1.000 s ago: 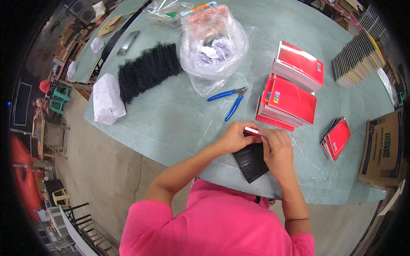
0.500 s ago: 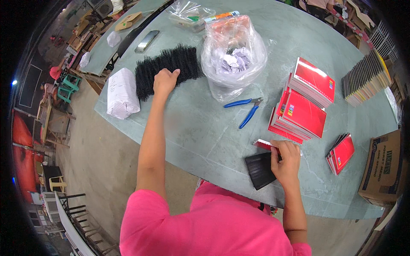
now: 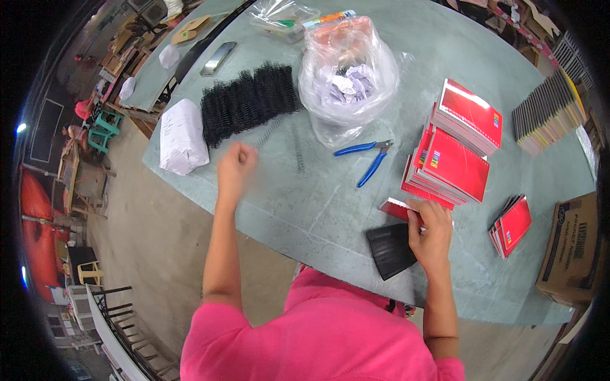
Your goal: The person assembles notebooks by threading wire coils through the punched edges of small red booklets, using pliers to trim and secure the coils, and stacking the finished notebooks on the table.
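My left hand [image 3: 236,166] is pinched just in front of a row of black plastic spiral coils [image 3: 248,101]. One blurred, thin spiral coil [image 3: 270,132] runs out from its fingertips toward the row. My right hand [image 3: 432,230] grips a small red-covered notebook [image 3: 397,208] by its edge, the cover tilted and partly hidden by the fingers. Beneath that hand lies a flat black pad [image 3: 389,251] at the table's near edge. Blue-handled cutting pliers [image 3: 372,164] rest open on the table between the hands.
Stacks of red notebooks [image 3: 454,165] stand right of the pliers, with a smaller pile [image 3: 510,227] farther right. Beyond are bound books [image 3: 548,114] and a cardboard box [image 3: 569,247]. A plastic bag of crumpled paper [image 3: 349,89], a white wrapped bundle [image 3: 183,138] and a phone [image 3: 218,58] share the grey-green table [image 3: 305,209].
My left hand has come off the coil row toward me, drawing a coil along. My right hand stays near the pad, and the red notebook in it shows more of its cover.
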Available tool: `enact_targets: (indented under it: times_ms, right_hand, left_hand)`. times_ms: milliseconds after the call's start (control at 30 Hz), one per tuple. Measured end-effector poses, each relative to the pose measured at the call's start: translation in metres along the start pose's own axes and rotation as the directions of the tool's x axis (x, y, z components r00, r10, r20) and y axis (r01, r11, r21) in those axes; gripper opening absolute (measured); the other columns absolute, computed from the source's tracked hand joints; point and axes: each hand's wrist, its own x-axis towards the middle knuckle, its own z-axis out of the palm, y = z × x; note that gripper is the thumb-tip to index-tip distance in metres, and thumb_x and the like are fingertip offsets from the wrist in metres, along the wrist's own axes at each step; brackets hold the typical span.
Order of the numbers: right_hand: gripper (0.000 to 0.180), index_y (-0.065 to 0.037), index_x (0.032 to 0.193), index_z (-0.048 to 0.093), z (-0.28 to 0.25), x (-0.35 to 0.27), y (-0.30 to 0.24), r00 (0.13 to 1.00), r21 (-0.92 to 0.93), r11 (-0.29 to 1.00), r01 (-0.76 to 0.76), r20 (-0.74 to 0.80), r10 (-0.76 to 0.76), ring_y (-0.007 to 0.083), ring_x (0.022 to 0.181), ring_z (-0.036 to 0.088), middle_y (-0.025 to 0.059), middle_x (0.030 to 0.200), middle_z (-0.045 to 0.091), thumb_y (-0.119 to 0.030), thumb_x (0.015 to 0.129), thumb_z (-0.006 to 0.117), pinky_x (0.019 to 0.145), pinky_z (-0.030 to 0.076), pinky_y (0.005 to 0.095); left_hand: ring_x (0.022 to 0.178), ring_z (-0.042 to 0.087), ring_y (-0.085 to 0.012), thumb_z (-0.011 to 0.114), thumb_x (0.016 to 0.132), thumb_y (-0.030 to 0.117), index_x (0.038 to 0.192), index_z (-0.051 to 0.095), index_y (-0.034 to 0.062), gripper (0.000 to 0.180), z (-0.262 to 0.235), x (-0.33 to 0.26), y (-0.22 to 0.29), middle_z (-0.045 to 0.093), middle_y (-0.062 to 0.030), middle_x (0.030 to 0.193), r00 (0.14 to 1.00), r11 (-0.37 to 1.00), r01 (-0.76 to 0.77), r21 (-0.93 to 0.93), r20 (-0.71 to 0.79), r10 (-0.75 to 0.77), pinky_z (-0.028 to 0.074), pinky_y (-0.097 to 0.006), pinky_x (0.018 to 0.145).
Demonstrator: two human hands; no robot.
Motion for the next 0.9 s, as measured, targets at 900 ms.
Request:
enact_targets:
  times_ms: [900]
  right_hand:
    - [0.024, -0.01, 0.093, 0.064, 0.006, 0.016, -0.015, 0.977, 0.062, 0.997, 0.052, 0.205, -0.063, 0.0261, 0.081, 0.055, 0.0068, 0.08, 0.056, -0.005, 0.07, 0.06, 0.072, 0.039, 0.0373]
  left_hand:
    - [0.07, 0.052, -0.0096, 0.055, 0.09, 0.016, 0.106, 0.059, -0.001, 0.024, 0.058, -0.021, 0.085, 0.058, -0.0021, 0.081, 0.747, 0.541, 0.421, -0.729, 0.616, 0.25, 0.044, -0.024, 0.063]
